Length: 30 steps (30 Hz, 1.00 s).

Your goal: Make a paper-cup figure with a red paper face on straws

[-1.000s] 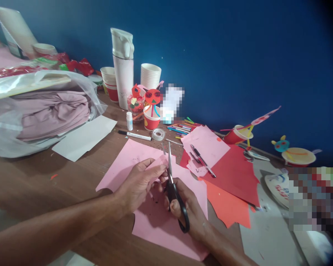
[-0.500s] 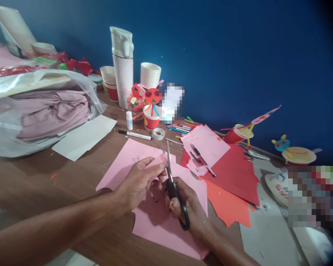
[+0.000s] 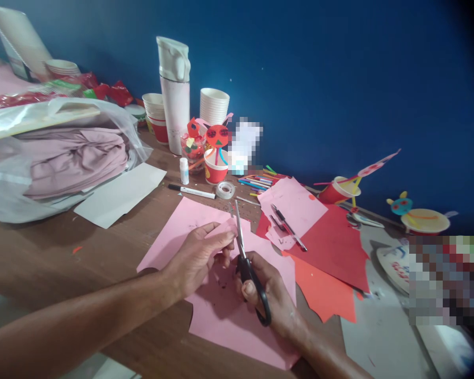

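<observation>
My left hand (image 3: 195, 258) pinches a small piece of pink paper (image 3: 224, 230) between thumb and fingers, just above a large pink sheet (image 3: 229, 316) lying on the wooden table (image 3: 63, 247). My right hand (image 3: 270, 297) grips black-handled scissors (image 3: 247, 268), their blades pointing up and away right beside the small pink piece. The blades stand slightly apart at the paper's right edge.
Red and orange paper sheets (image 3: 332, 263) with two pens lie to the right. Behind stand a tape roll (image 3: 225, 190), a marker (image 3: 191, 191), a glue bottle (image 3: 184, 171), craft cups (image 3: 216, 158), stacked white cups (image 3: 214, 107) and a white flask (image 3: 175, 95). A plastic bag of cloth (image 3: 59, 158) fills the left.
Both hands and the scissors have shifted very slightly; the scissor blades have edged along the small pink piece. Everything else is unchanged.
</observation>
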Available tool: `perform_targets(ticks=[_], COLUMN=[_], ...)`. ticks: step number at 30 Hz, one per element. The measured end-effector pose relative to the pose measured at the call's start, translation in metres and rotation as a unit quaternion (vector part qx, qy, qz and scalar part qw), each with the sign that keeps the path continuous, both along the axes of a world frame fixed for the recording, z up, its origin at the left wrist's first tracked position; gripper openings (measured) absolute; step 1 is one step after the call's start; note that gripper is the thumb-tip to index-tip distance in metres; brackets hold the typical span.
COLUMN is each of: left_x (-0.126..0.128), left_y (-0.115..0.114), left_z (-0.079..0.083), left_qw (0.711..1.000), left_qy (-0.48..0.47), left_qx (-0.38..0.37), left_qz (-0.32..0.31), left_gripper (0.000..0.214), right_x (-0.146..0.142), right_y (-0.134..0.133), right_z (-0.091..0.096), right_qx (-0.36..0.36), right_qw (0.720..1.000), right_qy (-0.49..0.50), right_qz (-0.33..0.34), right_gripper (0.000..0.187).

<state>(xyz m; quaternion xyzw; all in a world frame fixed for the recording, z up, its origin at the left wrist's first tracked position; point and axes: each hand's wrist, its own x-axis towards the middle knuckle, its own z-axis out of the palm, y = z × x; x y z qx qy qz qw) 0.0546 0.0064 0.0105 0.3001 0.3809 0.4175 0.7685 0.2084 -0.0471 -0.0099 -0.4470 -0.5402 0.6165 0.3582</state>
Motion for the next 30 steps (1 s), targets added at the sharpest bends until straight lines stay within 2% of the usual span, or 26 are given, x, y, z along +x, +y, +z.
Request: perform_targets(ticks=[10, 18, 30], left_x=[-0.0008, -0.0017, -0.0046], left_y=[0.0006, 0.0027, 0.0057], left_z=[0.0017, 0.0068, 0.0022], left_qw=[1.0, 1.0, 0.999], left_qy=[0.005, 0.017, 0.03], left_qx=[-0.007, -0.01, -0.001], left_qz=[-0.001, -0.005, -0.019], left_gripper=[0.015, 0.015, 0.012], right_x=[0.0015, 0.0056, 0.0081], right_y=[0.0002, 0.0019, 0.0042], right_z=[0.0013, -0.0003, 0.0036], right_qx=[0.001, -0.007, -0.038], right_qw=[1.0, 1.0, 0.999], right_qy=[-0.001, -0.001, -0.008], right_qz=[-0.005, 0.003, 0.002], right_gripper=[0.046, 0.037, 0.039])
